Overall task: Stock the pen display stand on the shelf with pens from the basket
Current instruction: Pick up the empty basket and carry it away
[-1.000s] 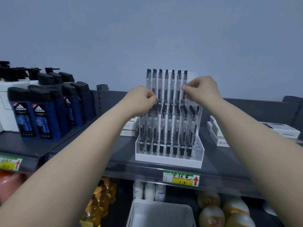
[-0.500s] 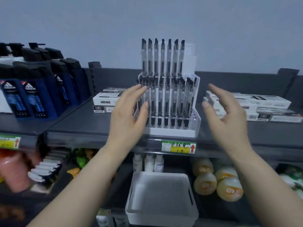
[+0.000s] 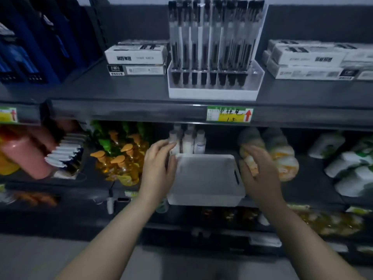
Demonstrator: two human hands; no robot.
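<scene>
The clear pen display stand (image 3: 214, 91) sits on the upper dark shelf, its rows filled with black-capped pens (image 3: 207, 37). One shelf lower stands a white plastic basket (image 3: 205, 199); its inside looks bare and I see no pens in it. My left hand (image 3: 159, 166) is at the basket's left side with relaxed fingers, the thumb by the rim corner. My right hand (image 3: 258, 174) hovers at the basket's right wall near the handle slot, fingers loosely curled and holding nothing. I cannot tell whether either hand is touching the basket.
White boxes (image 3: 137, 55) lie left of the stand, with more boxes (image 3: 314, 59) to its right. Blue bottles (image 3: 30, 47) fill the upper left. Small white bottles (image 3: 189, 142) stand behind the basket, orange-capped bottles (image 3: 119, 158) to its left and round packs (image 3: 282, 158) to its right. A price tag (image 3: 230, 115) marks the shelf edge.
Both hands have dropped from the pen stand to the two sides of the white basket on the lower shelf. The view has tilted downward.
</scene>
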